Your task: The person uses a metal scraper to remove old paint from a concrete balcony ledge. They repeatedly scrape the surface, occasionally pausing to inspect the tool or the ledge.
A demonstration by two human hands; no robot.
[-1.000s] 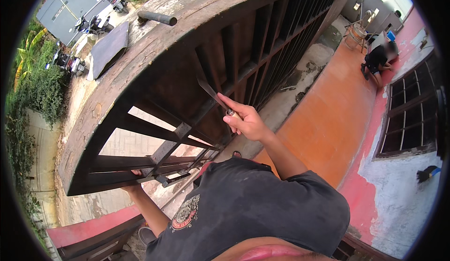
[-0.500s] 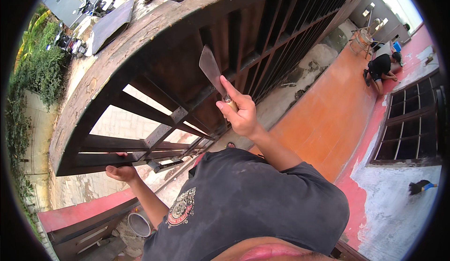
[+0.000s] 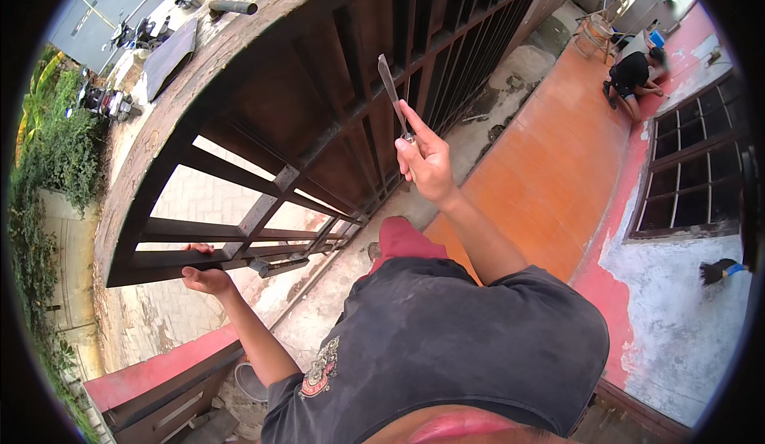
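A putty knife point(image 3: 390, 87) with a thin metal blade is in my right hand point(image 3: 430, 163), its blade pointing up and seen nearly edge-on. The thumb and fingers close round its handle, which they mostly hide, while the index finger lies along the base of the blade. Behind the knife stands a dark brown metal gate point(image 3: 323, 73) with bars and panels; a gap between blade and gate cannot be judged. My left hand point(image 3: 207, 277) grips the gate's end bar at the lower left, thumb on the near side and fingertips showing beyond it.
A co-worker point(image 3: 633, 77) in dark clothes crouches by the pink wall on the orange floor point(image 3: 534, 181). To the right are a barred window point(image 3: 689, 169) and a brush point(image 3: 721, 271) against the peeling wall. Motorbikes point(image 3: 107, 103) stand outside. A bucket point(image 3: 251, 382) is at lower left.
My right hand has moved a little right, and the blade has turned from its flat face toward its edge. My left hand stays on the gate bar. One red-clad leg now shows more.
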